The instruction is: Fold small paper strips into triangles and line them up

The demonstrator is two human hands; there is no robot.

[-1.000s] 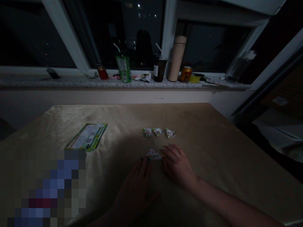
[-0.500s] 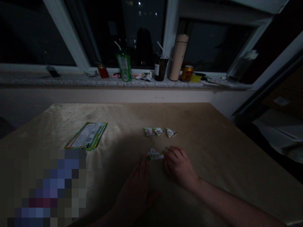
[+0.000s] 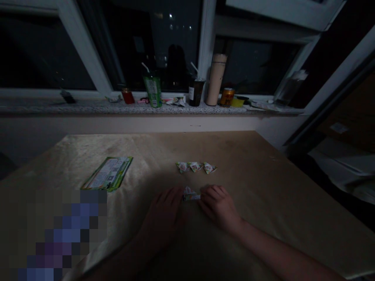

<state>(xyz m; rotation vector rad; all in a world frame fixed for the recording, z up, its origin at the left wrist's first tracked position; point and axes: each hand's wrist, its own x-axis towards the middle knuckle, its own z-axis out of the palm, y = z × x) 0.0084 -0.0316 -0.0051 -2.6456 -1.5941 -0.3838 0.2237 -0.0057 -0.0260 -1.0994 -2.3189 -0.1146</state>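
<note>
A small folded piece of printed paper (image 3: 191, 194), with a pointed top and a flat strip below, lies on the table between my hands. My left hand (image 3: 164, 210) rests at its left edge, palm down with the fingers stretched and slightly spread; its thumb side is dark and blurred. My right hand (image 3: 218, 205) has its fingers bent together over the right end of the strip, and the fingertips are partly hidden. Just beyond lie three small folded paper triangles in a row: a left one (image 3: 182, 167), a middle one (image 3: 195, 166) and a right one (image 3: 210, 168).
Flat green-and-white printed packets or sheets (image 3: 107, 173) lie to the left on the cloth-covered table (image 3: 249, 156). A pixelated patch hides the lower left. Along the windowsill (image 3: 99, 108) stand a green cup (image 3: 152, 91), a dark cup (image 3: 195, 93), a flask (image 3: 216, 80) and a can (image 3: 227, 97).
My left hand has shifted left and its fingers have spread more. The right hand stays at the paper's right end. The whole view has tilted slightly upward.
</note>
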